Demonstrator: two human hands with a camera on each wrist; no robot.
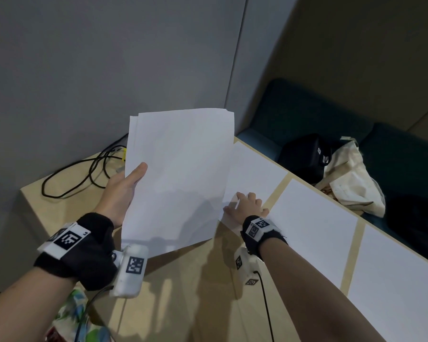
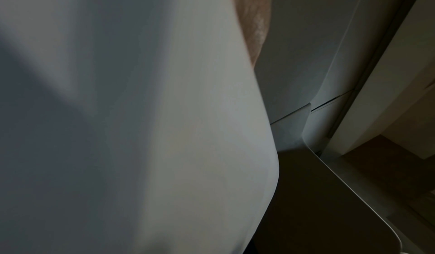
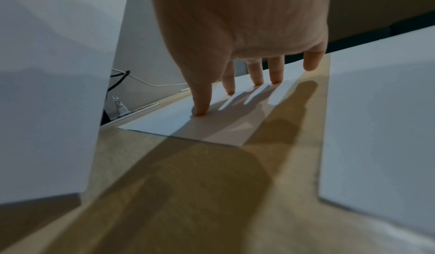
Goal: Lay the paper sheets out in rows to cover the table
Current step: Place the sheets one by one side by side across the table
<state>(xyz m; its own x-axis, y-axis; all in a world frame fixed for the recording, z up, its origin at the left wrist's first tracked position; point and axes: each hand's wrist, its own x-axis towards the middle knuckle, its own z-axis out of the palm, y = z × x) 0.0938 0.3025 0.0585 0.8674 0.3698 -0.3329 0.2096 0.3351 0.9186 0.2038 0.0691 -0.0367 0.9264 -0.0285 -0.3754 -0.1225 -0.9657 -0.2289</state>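
Stack of paper sheets (image 1: 178, 176) held up off table (image 1: 198, 287) by left hand (image 1: 124, 191), thumb clamped on front edge, fingers hidden behind. Right hand (image 1: 247, 206) at 3 o'clock of stack, fingers (image 3: 256, 74) spread straight, tips pressing newest sheet (image 1: 255, 174) flat. Two more laid sheets (image 1: 314, 230) run toward 4 o'clock along far edge. Risks: lifting fingertips may drag sheet askew; loose stack may fan, slip; cables (image 1: 84, 174) at 10 o'clock may hump later sheets.
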